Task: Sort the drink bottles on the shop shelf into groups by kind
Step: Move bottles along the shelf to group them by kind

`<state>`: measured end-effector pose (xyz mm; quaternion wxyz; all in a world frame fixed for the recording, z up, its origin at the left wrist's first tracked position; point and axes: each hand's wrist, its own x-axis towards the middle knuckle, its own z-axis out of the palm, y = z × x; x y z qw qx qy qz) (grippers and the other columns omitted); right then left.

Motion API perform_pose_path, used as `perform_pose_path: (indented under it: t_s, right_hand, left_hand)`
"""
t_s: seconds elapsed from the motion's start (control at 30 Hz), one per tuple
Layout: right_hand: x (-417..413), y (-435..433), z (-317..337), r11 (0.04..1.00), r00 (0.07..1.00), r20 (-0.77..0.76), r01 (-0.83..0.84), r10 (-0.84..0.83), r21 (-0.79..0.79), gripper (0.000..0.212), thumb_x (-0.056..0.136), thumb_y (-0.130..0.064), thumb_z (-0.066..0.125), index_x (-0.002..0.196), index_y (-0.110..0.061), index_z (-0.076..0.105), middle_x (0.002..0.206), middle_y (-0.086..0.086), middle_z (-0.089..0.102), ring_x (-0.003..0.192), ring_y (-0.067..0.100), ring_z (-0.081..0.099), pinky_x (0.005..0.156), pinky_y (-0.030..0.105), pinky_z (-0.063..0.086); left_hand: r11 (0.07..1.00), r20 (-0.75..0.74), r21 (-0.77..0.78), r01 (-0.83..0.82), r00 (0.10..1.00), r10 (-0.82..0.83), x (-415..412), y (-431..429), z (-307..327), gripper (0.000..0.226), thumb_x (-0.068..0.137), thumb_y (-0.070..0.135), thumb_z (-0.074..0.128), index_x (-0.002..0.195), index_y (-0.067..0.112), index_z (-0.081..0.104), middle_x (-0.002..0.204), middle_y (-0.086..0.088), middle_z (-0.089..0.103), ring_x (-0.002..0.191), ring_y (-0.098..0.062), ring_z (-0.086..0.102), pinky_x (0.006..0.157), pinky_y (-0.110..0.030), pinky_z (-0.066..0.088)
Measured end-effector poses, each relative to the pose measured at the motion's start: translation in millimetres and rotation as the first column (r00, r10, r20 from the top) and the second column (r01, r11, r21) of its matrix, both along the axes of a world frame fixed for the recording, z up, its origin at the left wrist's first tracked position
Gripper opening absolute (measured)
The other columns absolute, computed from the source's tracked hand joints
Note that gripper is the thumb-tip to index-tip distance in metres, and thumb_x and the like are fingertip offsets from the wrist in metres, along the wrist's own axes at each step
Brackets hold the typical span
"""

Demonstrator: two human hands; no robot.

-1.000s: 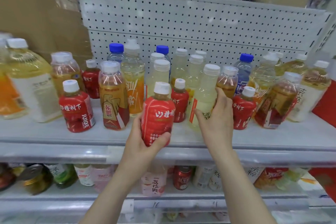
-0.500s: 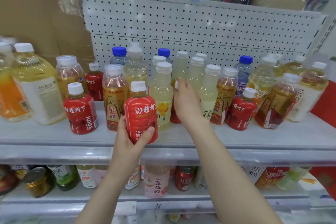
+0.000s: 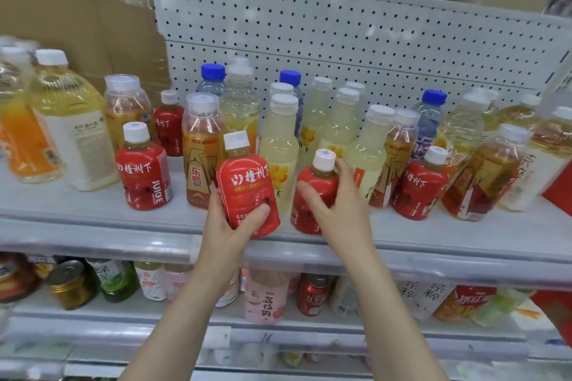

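My left hand (image 3: 227,227) grips a small red juice bottle (image 3: 247,192) with a white cap, tilted, at the shelf's front edge. My right hand (image 3: 339,210) wraps a second red juice bottle (image 3: 312,192) just right of it. Three more red juice bottles stand on the shelf: front left (image 3: 144,173), back left (image 3: 169,124) and right (image 3: 422,185). Between them stand pale yellow drinks (image 3: 280,151), amber energy drinks (image 3: 201,151) and blue-capped water bottles (image 3: 213,80).
Large yellow tea bottles (image 3: 69,120) and an orange drink (image 3: 21,139) fill the shelf's left end; more tea bottles (image 3: 544,151) crowd the right. The grey shelf lip (image 3: 93,241) runs below. A lower shelf holds cans (image 3: 72,284) and bottles. A pegboard (image 3: 309,40) backs everything.
My right hand left the pale bottle, reached behind the front row and pulled a red juice bottle forward. My left hand shifted its red bottle slightly left and lower.
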<state>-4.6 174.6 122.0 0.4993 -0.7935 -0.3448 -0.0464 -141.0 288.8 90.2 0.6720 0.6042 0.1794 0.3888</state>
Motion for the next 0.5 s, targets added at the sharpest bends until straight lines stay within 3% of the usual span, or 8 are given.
perform_pose_path:
  t_s: [0.13,0.27,0.4,0.5]
  right_hand:
    - [-1.7,3.4,-12.0,0.997,0.997,-0.068,-0.016,0.02,0.07,0.076,0.079,-0.048,0.079,0.141,-0.037,0.035,0.128,-0.013,0.056,0.111,0.008,0.059,0.095,0.025,0.044]
    - [-9.7,3.1,-0.8,0.977,0.989,-0.135,-0.022,0.052,0.211,0.069,0.077,-0.049,0.08,0.132,-0.038,0.041,0.118,-0.015,0.058,0.097,-0.005,0.061,0.081,0.017,0.048]
    - [-30.7,9.3,6.2,0.929,0.957,-0.186,-0.152,0.224,0.338,0.064,0.073,-0.06,0.079,0.124,-0.043,0.045,0.112,-0.022,0.058,0.092,-0.013,0.06,0.079,0.018,0.049]
    - [-55.1,21.0,-0.6,0.895,0.903,-0.24,-0.256,0.356,0.366,0.051,0.07,-0.062,0.074,0.112,-0.054,0.048,0.105,-0.025,0.062,0.092,-0.01,0.063,0.078,0.021,0.052]
  left_hand:
    - [0.991,0.034,-0.135,-0.003,0.999,0.008,-5.4,-2.8,-0.9,0.077,0.062,0.052,0.078,0.131,0.031,0.053,0.117,0.002,0.071,0.108,-0.016,0.069,0.091,-0.037,0.056]
    - [0.965,0.034,-0.251,-0.075,0.996,0.086,-26.3,-0.9,-1.7,0.083,0.054,0.061,0.082,0.125,0.027,0.058,0.113,-0.005,0.073,0.103,-0.024,0.071,0.086,-0.042,0.057]
    - [0.938,0.013,-0.307,-0.16,0.985,0.172,-61.3,0.5,-6.2,0.094,0.051,0.064,0.084,0.129,0.02,0.057,0.112,-0.01,0.073,0.098,-0.025,0.073,0.076,-0.035,0.058]
    - [0.92,-0.013,-0.285,-0.27,0.961,0.278,-91.3,1.1,-9.7,0.096,0.044,0.071,0.085,0.124,0.024,0.061,0.106,-0.003,0.076,0.095,-0.021,0.074,0.074,-0.032,0.058]
